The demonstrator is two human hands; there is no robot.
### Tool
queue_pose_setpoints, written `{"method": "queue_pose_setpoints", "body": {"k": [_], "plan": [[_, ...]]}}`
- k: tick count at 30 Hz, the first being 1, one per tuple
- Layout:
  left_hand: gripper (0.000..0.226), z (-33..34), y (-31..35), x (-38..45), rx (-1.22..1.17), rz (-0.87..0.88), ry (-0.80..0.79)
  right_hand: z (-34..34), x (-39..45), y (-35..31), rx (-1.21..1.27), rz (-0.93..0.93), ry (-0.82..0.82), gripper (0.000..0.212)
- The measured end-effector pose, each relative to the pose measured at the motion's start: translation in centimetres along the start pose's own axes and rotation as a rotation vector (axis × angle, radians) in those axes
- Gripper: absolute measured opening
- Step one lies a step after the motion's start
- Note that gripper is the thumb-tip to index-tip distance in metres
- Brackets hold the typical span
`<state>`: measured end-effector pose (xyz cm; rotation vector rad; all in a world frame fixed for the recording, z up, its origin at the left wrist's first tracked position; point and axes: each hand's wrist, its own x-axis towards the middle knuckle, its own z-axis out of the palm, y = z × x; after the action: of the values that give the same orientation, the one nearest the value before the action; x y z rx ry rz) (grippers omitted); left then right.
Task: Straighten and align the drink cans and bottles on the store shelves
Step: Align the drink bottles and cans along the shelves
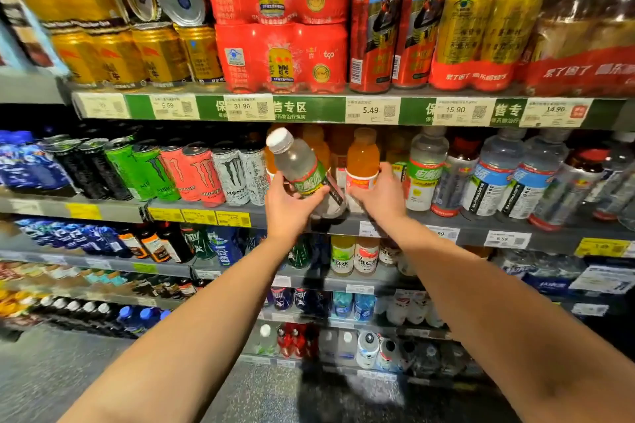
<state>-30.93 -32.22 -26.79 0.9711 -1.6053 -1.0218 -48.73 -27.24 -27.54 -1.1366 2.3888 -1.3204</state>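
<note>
Store shelving of grey metal fills the view, each edge lined with paper price tags behind green and yellow strips. At the far left of the middle shelf, blue-wrapped bottles are stacked, followed by a row of tall cylindrical energy drink cans in black, green, coral and silver, their printed sides glossy. Just right of these, a clear plastic bottle with a white ribbed cap and a green label is held by the left hand, fingers curled round its lower half; it is tilted, cap leaning left, above the front edge of the middle shelf. Beside it, an orange bottle with an orange cap is seen upright on the same shelf, gripped round its white-and-red label by the right hand. Further right, translucent rounded bottles with blue and white labels are ranged. On the shelf above, gold cans and red shrink-wrapped packs are stacked.
</note>
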Motion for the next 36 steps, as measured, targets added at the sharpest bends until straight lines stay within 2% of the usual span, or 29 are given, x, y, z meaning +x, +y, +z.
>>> {"method": "queue_pose_setpoints", "body": {"k": [3,7,15,20,27,36], "plan": [[0.061,-1.5,-0.3,0.2,-0.081,-0.067,0.023,0.9,0.9,-0.9,-0.007,-0.004,-0.05,0.062],[0.059,-2.6,-0.5,0.4,-0.066,-0.066,-0.008,1.7,1.2,-1.1,0.031,0.002,-0.095,0.052],[0.065,-1.0,0.4,-0.7,0.118,0.002,-0.109,1.2,1.7,0.7,0.137,0.052,-0.194,0.038],[0.061,2.8,1.8,-0.9,0.115,0.049,-0.146,-0.3,0.2,2.2,0.205,0.051,-0.053,0.031],[0.073,7.1,2.6,0.4,0.137,0.052,-0.187,-3.3,-1.5,5.3,0.34,-0.009,0.091,0.016],[0.056,11.7,3.9,1.1,0.174,0.064,-0.221,-6.0,-2.1,8.0,0.352,0.019,0.253,0.013]]}}
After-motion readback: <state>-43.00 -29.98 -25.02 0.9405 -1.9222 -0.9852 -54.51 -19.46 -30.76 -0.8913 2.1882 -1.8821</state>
